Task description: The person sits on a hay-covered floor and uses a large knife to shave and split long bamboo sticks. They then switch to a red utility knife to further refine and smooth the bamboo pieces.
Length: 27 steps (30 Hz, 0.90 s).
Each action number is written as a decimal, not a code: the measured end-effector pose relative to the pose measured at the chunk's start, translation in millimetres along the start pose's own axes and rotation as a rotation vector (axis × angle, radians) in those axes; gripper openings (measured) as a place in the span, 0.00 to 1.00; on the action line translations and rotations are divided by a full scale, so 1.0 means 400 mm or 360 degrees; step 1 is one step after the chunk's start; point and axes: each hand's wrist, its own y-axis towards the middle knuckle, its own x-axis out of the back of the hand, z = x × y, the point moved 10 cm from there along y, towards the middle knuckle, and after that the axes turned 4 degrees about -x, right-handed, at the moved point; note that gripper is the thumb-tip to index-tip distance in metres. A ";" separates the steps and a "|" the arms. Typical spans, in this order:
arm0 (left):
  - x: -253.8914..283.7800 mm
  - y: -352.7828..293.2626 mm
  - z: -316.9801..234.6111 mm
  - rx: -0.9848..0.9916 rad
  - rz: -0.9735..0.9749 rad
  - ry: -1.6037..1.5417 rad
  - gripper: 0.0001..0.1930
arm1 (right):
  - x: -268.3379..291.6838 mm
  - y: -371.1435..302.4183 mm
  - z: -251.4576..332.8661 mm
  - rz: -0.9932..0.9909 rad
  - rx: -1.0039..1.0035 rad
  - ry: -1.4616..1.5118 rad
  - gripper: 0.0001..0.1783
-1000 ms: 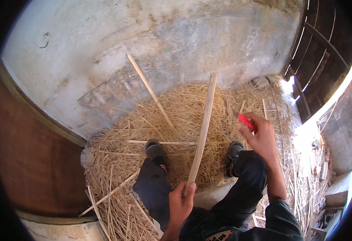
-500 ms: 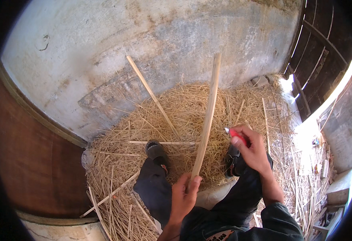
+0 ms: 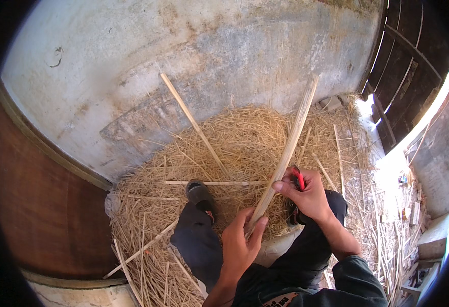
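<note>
A long pale wooden strip [image 3: 292,139] slants up and to the right in front of me. Its lower end is gripped by my left hand [image 3: 239,246], fingers closed around it. My right hand [image 3: 310,197] is curled around a small red-handled knife [image 3: 299,179], and its thumb rests against the strip about midway along. The knife's blade is hidden from this angle. Both hands are above my lap, between my knees.
Straw and shavings [image 3: 245,138] cover the floor, with a loose stick [image 3: 193,125] leaning on the stained wall [image 3: 183,46]. Another stick [image 3: 214,182] lies across the straw by my left shoe [image 3: 199,192]. A brown panel [image 3: 45,199] stands left; dark boards [image 3: 413,66] are at the right.
The strip's upper end has swung to the right. My right hand has moved left and slightly down, bringing its thumb onto the strip, and the knife has turned.
</note>
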 end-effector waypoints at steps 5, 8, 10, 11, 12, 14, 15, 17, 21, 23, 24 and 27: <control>0.007 0.008 0.010 0.0088 0.0004 -0.0077 0.13 | 0.028 -0.022 0.047 -0.0202 0.0402 -0.0078 0.14; 0.017 0.008 0.019 0.0127 -0.0035 -0.0070 0.14 | 0.027 -0.063 0.084 -0.0264 0.0647 -0.0490 0.15; 0.017 0.007 0.025 0.0195 -0.0026 -0.0122 0.14 | 0.006 -0.084 0.104 -0.0245 0.0816 -0.0782 0.16; 0.015 0.005 0.029 0.0230 -0.0015 -0.0149 0.13 | -0.007 -0.095 0.112 -0.0236 0.0916 -0.0887 0.17; 0.015 0.006 0.027 0.0213 -0.0034 -0.0167 0.13 | -0.020 -0.107 0.120 -0.0227 0.1016 -0.0993 0.17; 0.011 0.007 0.023 0.0176 -0.0071 -0.0203 0.12 | -0.021 -0.110 0.117 -0.0263 0.1008 -0.1061 0.19; 0.007 0.006 0.023 0.0178 -0.0054 -0.0193 0.12 | -0.019 -0.111 0.118 -0.0281 0.1013 -0.1055 0.19; 0.001 0.003 0.022 0.0181 -0.0022 -0.0171 0.12 | -0.020 -0.113 0.122 -0.0308 0.1038 -0.1054 0.19; 0.000 0.002 0.009 0.0103 -0.0049 -0.0131 0.11 | -0.025 -0.120 0.140 -0.0345 0.1065 -0.1115 0.19; 0.001 0.003 0.004 0.0081 -0.0043 -0.0117 0.11 | -0.019 -0.115 0.143 -0.0365 0.1038 -0.1139 0.19; 0.001 0.001 0.007 0.0099 -0.0033 -0.0105 0.11 | -0.012 -0.109 0.143 -0.0377 0.1017 -0.1138 0.19; 0.007 -0.005 0.007 0.0097 -0.0037 -0.0073 0.11 | -0.006 -0.108 0.140 -0.0388 0.0983 -0.1175 0.19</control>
